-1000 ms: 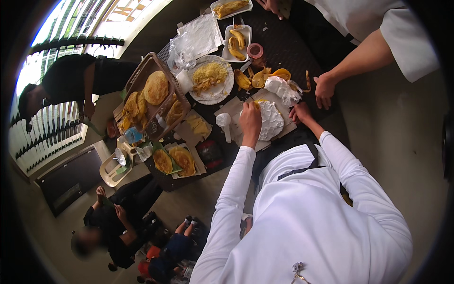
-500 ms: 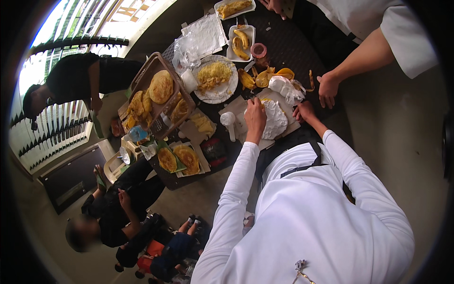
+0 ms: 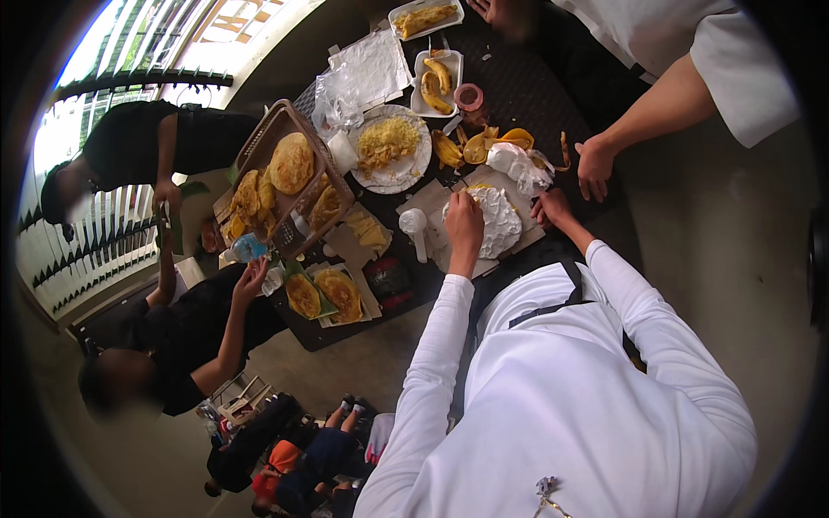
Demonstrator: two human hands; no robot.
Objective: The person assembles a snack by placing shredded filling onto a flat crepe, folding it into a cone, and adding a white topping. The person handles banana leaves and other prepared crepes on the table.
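Observation:
A round cake covered in white cream (image 3: 499,226) lies on a piece of cardboard (image 3: 439,252) in front of me. My left hand (image 3: 465,226) is over its left side, fingertips pinched together at the cream; what they hold is too small to make out. At the cardboard's right edge is my right hand (image 3: 557,210), its fingers bent in beside a crumpled white plastic bag (image 3: 521,166); whether they grip anything is unclear. A white scoop (image 3: 415,231) lies left of the cake. Beyond it, yellow shreds (image 3: 389,141) are heaped on a round plate (image 3: 421,168).
A brown basket (image 3: 332,160) of flat round breads stands left, with more flatbreads (image 3: 337,293) nearer. Fruit peels (image 3: 484,147) and a foam tray (image 3: 456,65) of bananas lie farther back. Another person's hand (image 3: 594,168) rests right; a person in black (image 3: 186,319) stands left.
My left hand has drawn slightly toward me over the cream; my right hand stays put. The person in black at the left has come closer, one hand now by the blue bottle.

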